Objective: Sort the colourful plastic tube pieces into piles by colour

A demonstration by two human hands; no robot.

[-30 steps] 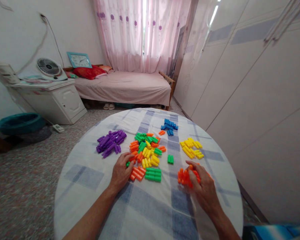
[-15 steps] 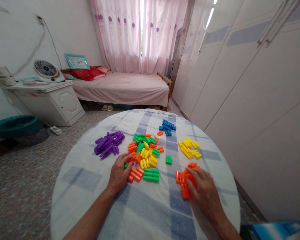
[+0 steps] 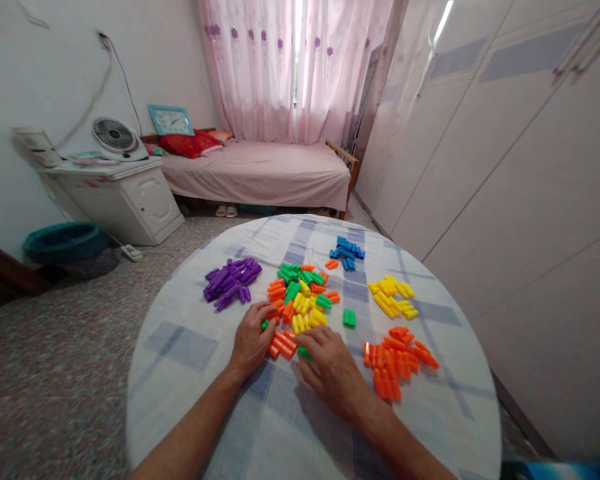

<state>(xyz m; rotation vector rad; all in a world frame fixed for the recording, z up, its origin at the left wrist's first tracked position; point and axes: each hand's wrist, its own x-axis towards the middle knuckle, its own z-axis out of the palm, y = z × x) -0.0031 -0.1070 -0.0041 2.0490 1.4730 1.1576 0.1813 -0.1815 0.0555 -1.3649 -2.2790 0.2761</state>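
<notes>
My left hand rests at the near left side of a mixed pile of plastic tube-shaped blocks, fingers curled round a small green block. Just right of it lies a row of joined orange blocks. My right hand is curved over the joined green blocks, thumb on the near side; most of them are hidden beneath it. Yellow blocks lie just beyond its fingertips. A separate green pair sits to the right of the mixed pile.
Sorted heaps stand around on the round cloth-covered table: purple blocks at left, blue blocks at the back, yellow blocks and orange blocks at right. Beyond are a bed and wardrobe.
My right hand has left the orange heap at right and moved left onto the joined green blocks. My left hand stays by the mixed pile. The camera view has turned slightly left.
</notes>
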